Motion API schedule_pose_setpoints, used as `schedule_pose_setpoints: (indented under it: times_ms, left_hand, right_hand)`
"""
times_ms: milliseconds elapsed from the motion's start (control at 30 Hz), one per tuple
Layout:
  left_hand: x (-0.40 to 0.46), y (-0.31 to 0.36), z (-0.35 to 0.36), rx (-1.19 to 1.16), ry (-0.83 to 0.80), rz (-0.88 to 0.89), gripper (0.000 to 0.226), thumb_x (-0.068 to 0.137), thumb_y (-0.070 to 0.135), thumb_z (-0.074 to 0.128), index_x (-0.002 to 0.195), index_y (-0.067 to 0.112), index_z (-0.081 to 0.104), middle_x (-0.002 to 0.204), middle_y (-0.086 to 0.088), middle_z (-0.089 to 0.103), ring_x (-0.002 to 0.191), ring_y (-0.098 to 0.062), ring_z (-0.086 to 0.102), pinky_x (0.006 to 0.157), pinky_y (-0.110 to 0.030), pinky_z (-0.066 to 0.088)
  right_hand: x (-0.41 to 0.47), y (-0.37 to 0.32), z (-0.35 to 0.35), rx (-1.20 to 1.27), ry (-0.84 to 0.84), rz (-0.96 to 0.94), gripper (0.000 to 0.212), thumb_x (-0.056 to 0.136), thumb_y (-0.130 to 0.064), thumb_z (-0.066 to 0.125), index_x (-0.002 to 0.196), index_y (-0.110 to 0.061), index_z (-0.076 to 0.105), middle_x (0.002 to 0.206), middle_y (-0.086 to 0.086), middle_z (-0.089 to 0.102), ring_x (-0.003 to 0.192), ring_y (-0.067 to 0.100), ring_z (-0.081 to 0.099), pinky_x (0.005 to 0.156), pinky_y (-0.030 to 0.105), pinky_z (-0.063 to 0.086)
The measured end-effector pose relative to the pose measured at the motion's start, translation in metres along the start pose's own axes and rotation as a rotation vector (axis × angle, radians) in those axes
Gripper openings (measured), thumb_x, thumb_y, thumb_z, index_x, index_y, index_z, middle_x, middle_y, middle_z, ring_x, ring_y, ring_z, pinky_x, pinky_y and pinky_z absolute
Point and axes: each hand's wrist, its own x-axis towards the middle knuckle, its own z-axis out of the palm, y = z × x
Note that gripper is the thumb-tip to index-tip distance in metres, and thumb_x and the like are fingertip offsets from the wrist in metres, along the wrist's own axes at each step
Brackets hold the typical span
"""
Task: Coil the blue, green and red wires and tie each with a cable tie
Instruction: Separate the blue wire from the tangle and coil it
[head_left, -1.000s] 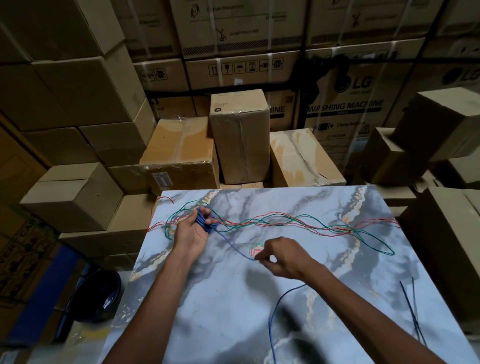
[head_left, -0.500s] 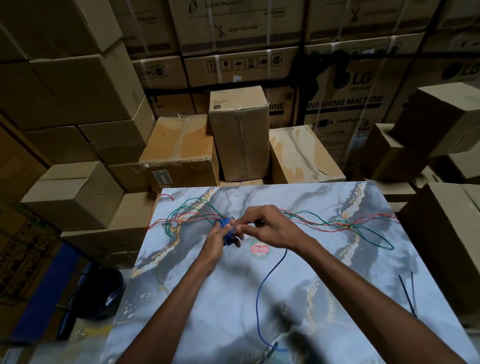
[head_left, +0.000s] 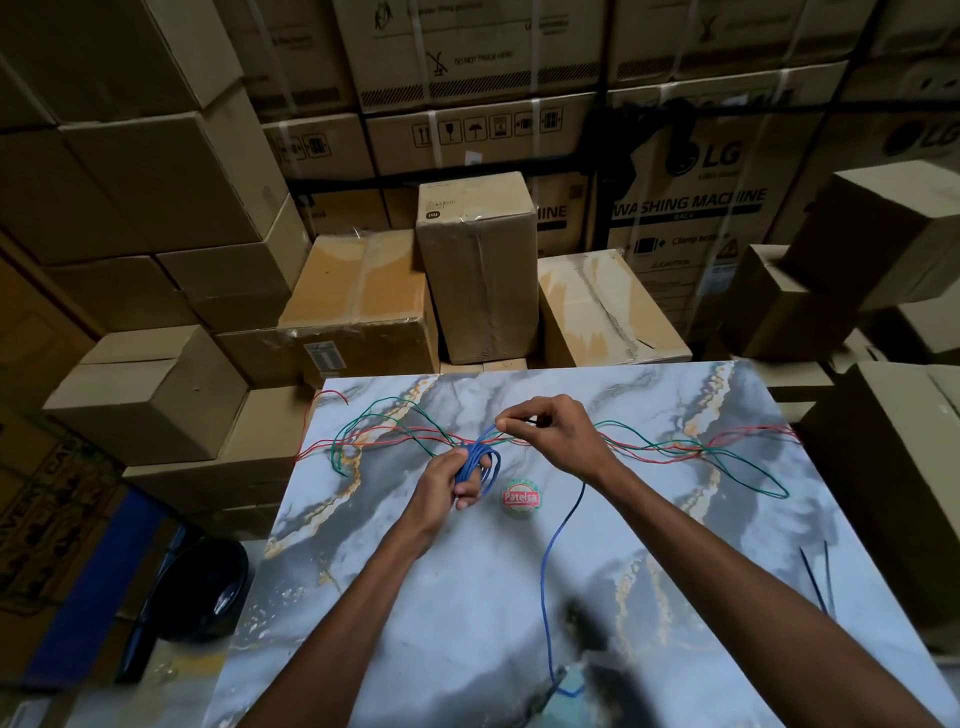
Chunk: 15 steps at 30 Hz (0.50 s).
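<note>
My left hand (head_left: 445, 480) grips a small coil of blue wire (head_left: 479, 460) wound around its fingers. Just above it, my right hand (head_left: 553, 434) pinches the same blue wire and holds a strand over the coil. The loose blue tail (head_left: 546, 571) runs from under my right wrist down the marble tabletop (head_left: 415, 597) to its near edge. Green wire (head_left: 748, 465) and red wire (head_left: 649, 457) lie tangled and uncoiled across the far part of the table, passing behind both hands. Two dark cable ties (head_left: 820, 577) lie at the right edge.
A round red and green sticker (head_left: 520, 499) is on the table beside the coil. Cardboard boxes (head_left: 478, 270) are stacked close around the far and side edges. A black round object (head_left: 205, 587) sits on the floor to the left.
My right hand went from the table's middle up to my left hand and then above the coil, laying more blue wire on it. The loose tail has shortened and swung toward the coil.
</note>
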Motion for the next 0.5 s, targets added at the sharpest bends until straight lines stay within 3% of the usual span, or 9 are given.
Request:
schedule_pose_setpoints:
  times_ms: [200,300,367,500]
  left_hand:
    - [-0.007,0.002,0.001,-0.075,-0.007,-0.057,0.036,0.106,0.022,0.029,0.085,0.005,0.053,0.052,0.004,0.025,0.046,-0.01,0.018,0.061,-0.03,0.031]
    - [-0.008,0.004,0.002,-0.235,-0.053,-0.081,0.036,0.106,0.025,0.027,0.086,0.007,0.05,0.052,0.005,0.024,0.044,-0.011,0.018,0.067,-0.032,0.037]
    - [-0.007,0.005,0.001,-0.319,-0.068,-0.104,0.036,0.107,0.025,0.026,0.085,0.007,0.049,0.053,0.004,0.022,0.043,-0.011,0.019,0.067,-0.032,0.039]
    - [-0.006,0.0,0.001,-0.378,-0.078,-0.142,0.037,0.107,0.026,0.026,0.084,0.007,0.048,0.052,0.005,0.022,0.041,-0.009,0.021,0.066,-0.031,0.039]
  right_hand:
    - [-0.012,0.036,0.008,0.163,-0.034,0.156,0.016,0.089,-0.026,0.079,0.09,-0.01,0.083,0.079,-0.002,0.077,0.064,-0.006,0.057,0.067,0.018,0.045]
    - [-0.031,0.044,0.021,0.291,-0.139,0.314,0.019,0.097,-0.022,0.07,0.088,-0.009,0.08,0.073,0.001,0.068,0.057,-0.001,0.054,0.057,0.017,0.041]
    - [-0.042,0.042,0.029,0.383,-0.235,0.425,0.025,0.103,-0.029,0.061,0.089,-0.014,0.077,0.077,0.003,0.068,0.061,0.009,0.057,0.056,0.019,0.043]
    - [-0.042,0.033,0.036,0.477,-0.288,0.469,0.051,0.103,-0.061,0.045,0.114,-0.019,0.073,0.103,0.005,0.076,0.085,0.018,0.068,0.076,0.029,0.052]
